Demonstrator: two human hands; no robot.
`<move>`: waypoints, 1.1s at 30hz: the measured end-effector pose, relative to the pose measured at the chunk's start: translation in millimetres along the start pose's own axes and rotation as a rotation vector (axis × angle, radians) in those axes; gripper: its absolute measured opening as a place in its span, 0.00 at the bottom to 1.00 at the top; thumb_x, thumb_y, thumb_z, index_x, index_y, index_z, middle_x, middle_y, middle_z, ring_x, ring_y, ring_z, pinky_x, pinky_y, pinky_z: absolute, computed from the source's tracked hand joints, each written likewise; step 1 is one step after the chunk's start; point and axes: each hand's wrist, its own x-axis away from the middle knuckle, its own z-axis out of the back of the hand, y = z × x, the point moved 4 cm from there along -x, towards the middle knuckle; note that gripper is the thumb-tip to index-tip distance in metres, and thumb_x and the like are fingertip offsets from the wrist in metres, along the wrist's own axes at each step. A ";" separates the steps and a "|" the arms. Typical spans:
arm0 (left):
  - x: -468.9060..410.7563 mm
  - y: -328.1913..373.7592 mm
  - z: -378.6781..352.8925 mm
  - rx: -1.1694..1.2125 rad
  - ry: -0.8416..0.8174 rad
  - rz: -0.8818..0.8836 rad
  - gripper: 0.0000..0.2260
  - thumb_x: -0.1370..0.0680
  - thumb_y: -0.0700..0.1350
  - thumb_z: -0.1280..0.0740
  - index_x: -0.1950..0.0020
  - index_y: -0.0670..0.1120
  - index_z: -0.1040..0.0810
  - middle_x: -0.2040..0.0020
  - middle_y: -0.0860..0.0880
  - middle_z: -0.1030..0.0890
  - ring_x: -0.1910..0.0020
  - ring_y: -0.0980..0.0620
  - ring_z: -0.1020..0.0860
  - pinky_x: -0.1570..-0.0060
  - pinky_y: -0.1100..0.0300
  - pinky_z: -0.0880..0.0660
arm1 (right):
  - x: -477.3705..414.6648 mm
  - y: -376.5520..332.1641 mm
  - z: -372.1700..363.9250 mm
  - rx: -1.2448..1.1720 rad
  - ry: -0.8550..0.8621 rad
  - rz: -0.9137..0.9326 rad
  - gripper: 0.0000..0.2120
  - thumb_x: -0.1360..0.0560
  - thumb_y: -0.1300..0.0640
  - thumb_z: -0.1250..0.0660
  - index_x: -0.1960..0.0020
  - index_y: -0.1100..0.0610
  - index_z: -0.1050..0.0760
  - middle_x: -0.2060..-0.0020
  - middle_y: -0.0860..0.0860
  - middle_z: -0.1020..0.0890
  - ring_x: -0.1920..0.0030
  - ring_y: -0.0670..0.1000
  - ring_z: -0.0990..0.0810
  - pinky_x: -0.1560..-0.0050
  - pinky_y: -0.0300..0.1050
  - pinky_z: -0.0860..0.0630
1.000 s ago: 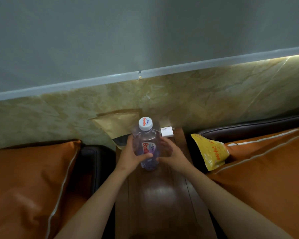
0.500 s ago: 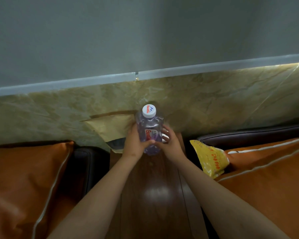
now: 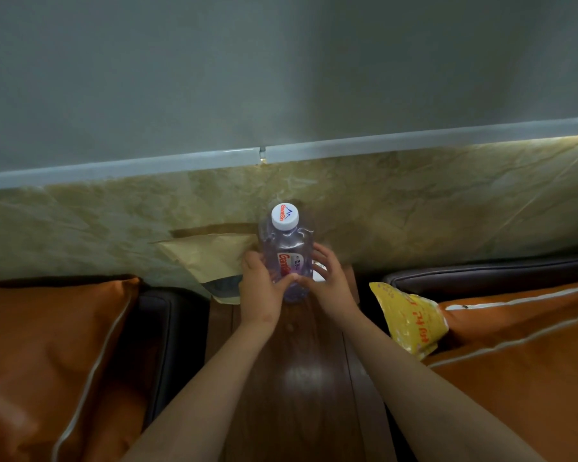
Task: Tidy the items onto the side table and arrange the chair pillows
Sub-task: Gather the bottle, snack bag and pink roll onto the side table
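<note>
A clear plastic bottle (image 3: 289, 258) stands upright at the far end of the narrow wooden bench (image 3: 301, 378), close to the marbled wall (image 3: 414, 201). Its long axis runs straight up and down, and its white cap (image 3: 284, 216) points up towards the camera. The red-lettered label faces the person. The base sits low against the bench top, but whether it actually touches the wood cannot be told.

Both hands hold the bottle around its lower half. The left hand (image 3: 259, 288) wraps its fingers round the left side, with the thumb across the front. The right hand (image 3: 327, 278) grips the right side with its fingers spread, and its thumb meets the left thumb on the label.

A brown paper envelope (image 3: 211, 258) leans against the wall just left of the bottle, behind the left hand. A yellow packet (image 3: 409, 320) lies on the orange right pillow (image 3: 521, 361), beside the bench. The orange left pillow (image 3: 47, 355) sits on the dark chair (image 3: 161, 328) on the other side.
</note>
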 end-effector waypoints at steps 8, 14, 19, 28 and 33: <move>6.9 3.4 4.6 0.080 -0.047 -0.024 0.24 0.31 0.43 0.23 0.41 0.42 0.31 0.43 0.45 0.22 0.53 0.54 0.19 0.52 0.61 0.23 | 11.7 -1.5 -8.0 0.015 0.104 -0.006 0.32 0.39 0.52 0.24 0.38 0.42 0.31 0.39 0.51 0.23 0.38 0.52 0.24 0.39 0.61 0.26; 6.9 -1.0 7.7 0.062 -0.083 -0.031 0.29 0.33 0.47 0.22 0.38 0.44 0.32 0.40 0.45 0.25 0.46 0.47 0.20 0.46 0.46 0.22 | 12.7 -6.6 -7.6 0.115 0.050 -0.017 0.38 0.43 0.44 0.23 0.35 0.44 0.33 0.39 0.50 0.23 0.37 0.50 0.24 0.38 0.57 0.26; 27.2 2.5 14.1 0.014 -0.107 -0.043 0.28 0.28 0.48 0.26 0.34 0.41 0.32 0.37 0.42 0.27 0.41 0.44 0.24 0.43 0.51 0.26 | 31.5 -15.7 -1.6 0.181 0.059 -0.030 0.43 0.36 0.57 0.21 0.28 0.56 0.40 0.35 0.51 0.30 0.32 0.49 0.32 0.33 0.48 0.32; 81.0 8.2 18.5 -0.154 -0.306 -0.191 0.25 0.22 0.51 0.34 0.28 0.45 0.35 0.29 0.46 0.32 0.32 0.47 0.30 0.38 0.56 0.31 | 96.6 -35.7 25.7 0.471 0.204 0.010 0.33 0.33 0.57 0.26 0.31 0.56 0.33 0.36 0.57 0.25 0.35 0.55 0.27 0.34 0.54 0.31; 102.8 20.0 0.9 -0.197 -0.474 -0.258 0.26 0.21 0.52 0.37 0.26 0.44 0.37 0.28 0.45 0.32 0.30 0.47 0.32 0.34 0.54 0.33 | 139.3 -44.7 60.1 0.697 0.267 0.006 0.32 0.29 0.56 0.28 0.28 0.59 0.35 0.33 0.57 0.29 0.31 0.57 0.33 0.30 0.49 0.38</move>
